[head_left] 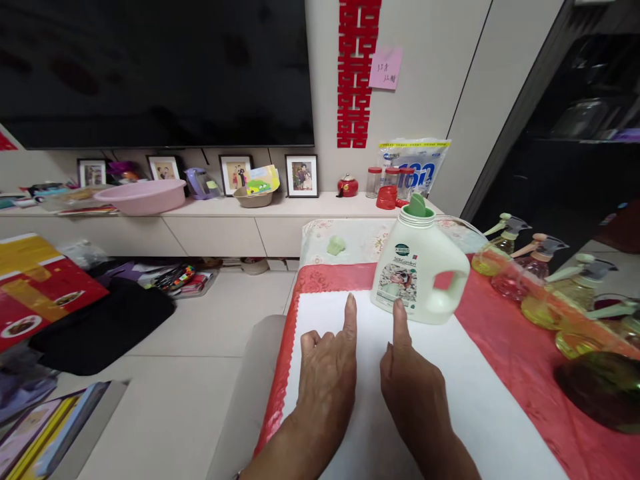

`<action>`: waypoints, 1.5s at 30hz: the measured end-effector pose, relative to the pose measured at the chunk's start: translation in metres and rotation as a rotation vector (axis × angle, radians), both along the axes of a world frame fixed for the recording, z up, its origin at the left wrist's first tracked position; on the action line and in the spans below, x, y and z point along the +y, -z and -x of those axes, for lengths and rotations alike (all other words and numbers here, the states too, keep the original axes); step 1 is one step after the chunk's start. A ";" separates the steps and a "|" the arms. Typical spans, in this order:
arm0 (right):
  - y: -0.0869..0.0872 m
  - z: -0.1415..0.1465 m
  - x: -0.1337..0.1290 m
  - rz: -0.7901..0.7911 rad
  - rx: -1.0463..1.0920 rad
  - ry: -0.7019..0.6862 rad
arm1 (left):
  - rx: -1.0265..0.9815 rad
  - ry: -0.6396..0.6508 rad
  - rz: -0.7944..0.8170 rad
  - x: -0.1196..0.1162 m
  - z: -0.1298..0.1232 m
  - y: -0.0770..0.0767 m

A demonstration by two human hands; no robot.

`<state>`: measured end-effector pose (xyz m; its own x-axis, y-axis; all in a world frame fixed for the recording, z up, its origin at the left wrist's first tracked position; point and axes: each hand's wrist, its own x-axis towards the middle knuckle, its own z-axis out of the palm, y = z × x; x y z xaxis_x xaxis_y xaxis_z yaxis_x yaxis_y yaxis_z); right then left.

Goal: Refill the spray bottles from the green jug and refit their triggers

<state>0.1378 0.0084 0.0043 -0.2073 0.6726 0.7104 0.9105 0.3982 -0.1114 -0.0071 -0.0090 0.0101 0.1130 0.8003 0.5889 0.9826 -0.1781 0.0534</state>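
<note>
We see our left hand (327, 373) over the smooth white sheet (487, 400) on the red-covered bench (500, 333), index straight, other fingers curled. Right hand (417, 383) matches, index before the pale-green plastic handled jug (427, 250); contact unclear. Palms hidden, can't tell what's held. Jug stands upright; a careless push could topple it, spilling any liquid.

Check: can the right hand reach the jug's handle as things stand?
Probably yes: the right hand is near, and nothing visible stands between it and the handle on the right side of the jug. Its index finger is extended, others curled, so it may need to open.
</note>
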 end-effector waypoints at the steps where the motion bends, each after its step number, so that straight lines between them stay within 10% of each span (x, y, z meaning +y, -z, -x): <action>1: 0.002 0.000 0.001 0.004 -0.011 0.013 | 0.022 0.012 -0.004 0.002 0.000 0.002; 33: 0.013 0.002 0.004 -0.003 0.050 -0.022 | 0.023 -0.011 -0.061 0.004 -0.011 0.018; 45: 0.018 0.006 0.005 0.039 0.031 -0.019 | 0.042 0.011 0.164 0.008 -0.005 0.029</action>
<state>0.1321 0.0133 -0.0137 -0.1988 0.6957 0.6903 0.8985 0.4106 -0.1550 -0.0024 -0.0014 -0.0194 0.1446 0.8840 0.4446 0.9825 -0.1816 0.0413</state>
